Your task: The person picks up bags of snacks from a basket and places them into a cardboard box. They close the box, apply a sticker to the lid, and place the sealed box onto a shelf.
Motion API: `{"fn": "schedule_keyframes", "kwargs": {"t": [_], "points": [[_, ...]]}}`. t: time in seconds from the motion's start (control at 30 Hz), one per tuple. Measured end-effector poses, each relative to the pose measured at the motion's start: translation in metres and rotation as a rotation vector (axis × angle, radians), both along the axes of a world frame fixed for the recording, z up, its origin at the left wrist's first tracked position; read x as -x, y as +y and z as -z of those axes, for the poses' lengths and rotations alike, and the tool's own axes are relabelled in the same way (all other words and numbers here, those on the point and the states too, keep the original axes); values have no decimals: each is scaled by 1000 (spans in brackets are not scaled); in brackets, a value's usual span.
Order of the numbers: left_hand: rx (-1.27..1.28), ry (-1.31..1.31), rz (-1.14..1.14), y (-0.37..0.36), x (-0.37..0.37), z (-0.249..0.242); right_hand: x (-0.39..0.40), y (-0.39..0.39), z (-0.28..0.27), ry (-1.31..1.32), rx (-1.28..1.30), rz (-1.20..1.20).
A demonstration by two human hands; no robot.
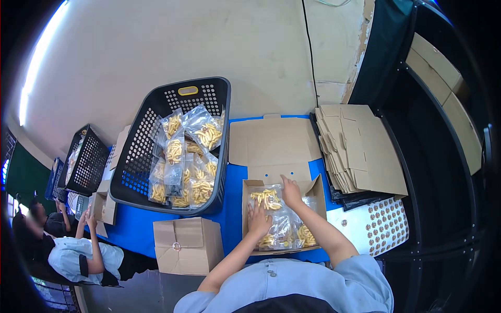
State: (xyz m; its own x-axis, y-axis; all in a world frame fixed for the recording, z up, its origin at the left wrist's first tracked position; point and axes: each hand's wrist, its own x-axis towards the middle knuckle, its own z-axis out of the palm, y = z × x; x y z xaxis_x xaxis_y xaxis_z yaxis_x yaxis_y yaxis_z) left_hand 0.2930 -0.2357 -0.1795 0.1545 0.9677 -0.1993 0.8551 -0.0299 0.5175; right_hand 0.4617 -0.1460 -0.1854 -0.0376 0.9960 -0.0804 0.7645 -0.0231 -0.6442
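Note:
An open cardboard box (247, 203) stands in front of me with its lid tipped back. Inside lie several clear plastic bags (267, 199) of pale yellow, finger-shaped pieces. My left hand (259, 221) rests on the bags at the box's left side, fingers spread, gripping nothing. At the back of the box, my right hand (291, 192) is beside the bags, with a finger stretched out near the fold of the lid (274, 143). It appears to hold nothing; its lower fingers are partly hidden.
A black crate (121, 182) with similar bags stands at left, behind a closed carton (180, 242). Flattened cartons (365, 146) are stacked at right, above a sheet of round stickers (383, 224). Further left, a person (88, 255) handles another box (107, 208) on the blue-covered table (130, 229).

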Motion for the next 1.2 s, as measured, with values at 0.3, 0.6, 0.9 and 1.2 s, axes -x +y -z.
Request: {"fn": "schedule_keyframes", "kwargs": {"t": [0.3, 0.6, 0.9, 1.2], "points": [[74, 50, 4, -1, 4, 47, 21, -43, 45, -367, -123, -323], [48, 146, 57, -7, 3, 43, 20, -48, 45, -315, -40, -297], [-86, 77, 40, -21, -1, 40, 29, -95, 17, -252, -249, -220], [27, 145, 136, -29, 1, 46, 17, -107, 29, -264, 190, -205]]}}
